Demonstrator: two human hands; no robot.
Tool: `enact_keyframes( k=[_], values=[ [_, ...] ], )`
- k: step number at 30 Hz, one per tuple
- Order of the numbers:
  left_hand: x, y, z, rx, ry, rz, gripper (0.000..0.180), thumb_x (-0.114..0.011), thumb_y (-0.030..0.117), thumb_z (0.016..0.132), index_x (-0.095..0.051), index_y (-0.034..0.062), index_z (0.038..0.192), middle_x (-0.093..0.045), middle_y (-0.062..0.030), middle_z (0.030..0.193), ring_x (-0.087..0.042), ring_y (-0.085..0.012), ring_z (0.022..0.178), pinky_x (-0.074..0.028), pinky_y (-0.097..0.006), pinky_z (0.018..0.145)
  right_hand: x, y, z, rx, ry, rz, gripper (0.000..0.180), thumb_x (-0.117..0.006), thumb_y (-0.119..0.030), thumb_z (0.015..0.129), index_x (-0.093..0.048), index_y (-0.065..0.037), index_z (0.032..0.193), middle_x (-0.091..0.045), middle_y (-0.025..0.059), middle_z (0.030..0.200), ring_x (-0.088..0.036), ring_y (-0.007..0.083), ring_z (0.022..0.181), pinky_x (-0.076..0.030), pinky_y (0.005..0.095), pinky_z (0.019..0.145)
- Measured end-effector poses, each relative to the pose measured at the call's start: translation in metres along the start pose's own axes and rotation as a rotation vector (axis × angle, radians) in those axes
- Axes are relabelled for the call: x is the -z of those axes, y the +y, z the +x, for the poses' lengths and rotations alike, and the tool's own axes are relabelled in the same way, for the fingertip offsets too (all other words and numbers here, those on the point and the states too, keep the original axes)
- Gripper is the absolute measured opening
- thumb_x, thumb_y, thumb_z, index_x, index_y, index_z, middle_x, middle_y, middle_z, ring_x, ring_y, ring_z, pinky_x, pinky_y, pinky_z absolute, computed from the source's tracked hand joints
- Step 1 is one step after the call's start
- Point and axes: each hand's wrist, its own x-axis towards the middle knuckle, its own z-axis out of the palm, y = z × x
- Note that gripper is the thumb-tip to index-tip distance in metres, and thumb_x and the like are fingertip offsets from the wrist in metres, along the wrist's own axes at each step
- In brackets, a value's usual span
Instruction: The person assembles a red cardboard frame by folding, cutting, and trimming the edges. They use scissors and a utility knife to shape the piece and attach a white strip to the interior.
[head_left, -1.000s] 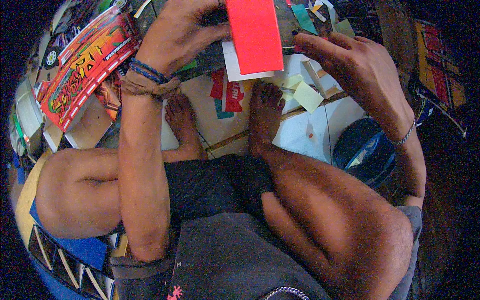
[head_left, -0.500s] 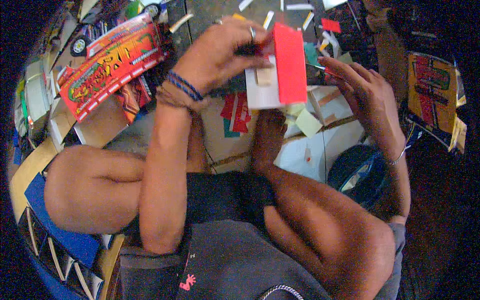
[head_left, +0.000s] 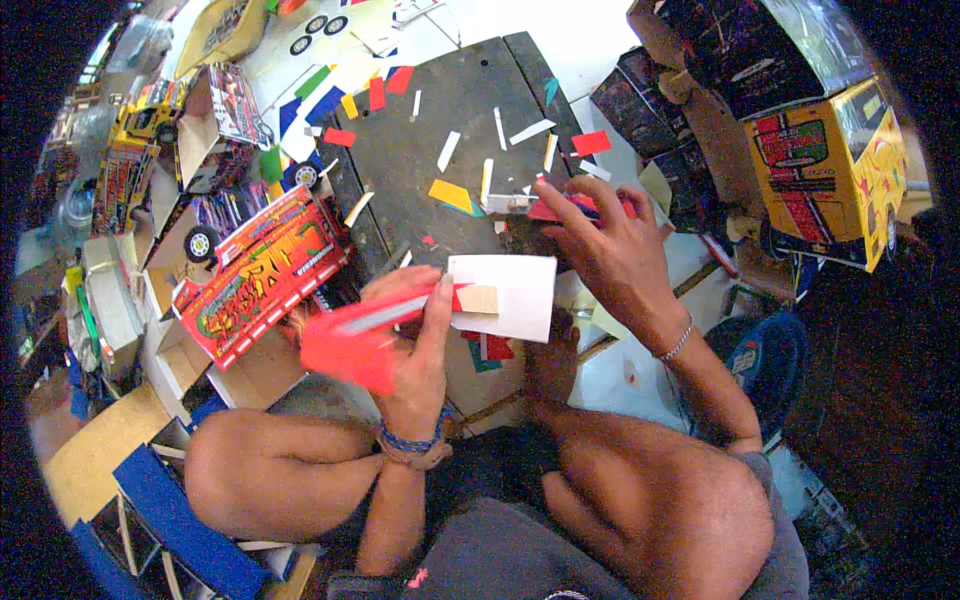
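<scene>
Daylight fills the scene evenly and brightly, strongest on the pale floor at the top, which washes out near white. Shadows stay soft. Colours look saturated. The fisheye bends straight edges toward the rim, and a black vignette closes the corners. The red sheet (head_left: 350,345) in the left hand (head_left: 420,340) smears with motion blur; the centre stays fairly sharp.

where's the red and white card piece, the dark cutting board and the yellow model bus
red and white card piece (head_left: 505,295), head view, on its white panel
dark cutting board (head_left: 450,100), head view, on bare surface
yellow model bus (head_left: 820,160), head view, on its yellow side
</scene>
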Motion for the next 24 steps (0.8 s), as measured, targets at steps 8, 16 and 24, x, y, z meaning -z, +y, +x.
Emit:
enact_keyframes(
  k=[8,16,24],
  values=[
    [-0.015,-0.002,-0.002,-0.004,0.082,-0.115,0.017,-0.071,0.010,0.093,-0.059,-0.0001,0.100,-0.062,-0.0173,0.117,-0.061,-0.0213,0.105,-0.050,-0.035,0.093,-0.002,-0.037,-0.035,-0.290,-0.165,0.842,0.030,-0.071,-0.008,0.087,-0.067,-0.005,0.117,-0.072,0.0108,0.101,-0.071,0.0294,0.096,-0.056,0.0389,0.081],
    [-0.023,0.000,-0.008,-0.123,0.021,-0.001,0.016,-0.071,0.009,0.091,-0.058,0.0009,0.095,-0.063,-0.0176,0.112,-0.062,-0.0276,0.103,-0.050,-0.038,0.090,-0.015,-0.042,-0.032,-0.538,-0.163,1.280,0.021,-0.069,-0.010,0.090,-0.071,0.000,0.108,-0.073,0.0023,0.094,-0.066,0.0077,0.088,-0.054,0.0283,0.078],
    [-0.024,-0.003,-0.015,-0.104,-0.011,-0.054,0.012,-0.069,0.007,0.092,-0.059,0.0008,0.097,-0.060,-0.0173,0.120,-0.059,-0.0234,0.108,-0.047,-0.036,0.097,-0.031,-0.060,-0.040,-0.723,0.082,1.336,0.013,-0.072,-0.010,0.088,-0.074,0.001,0.096,-0.074,0.0005,0.086,-0.066,0.0082,0.079,-0.053,0.0277,0.071]
  ],
)
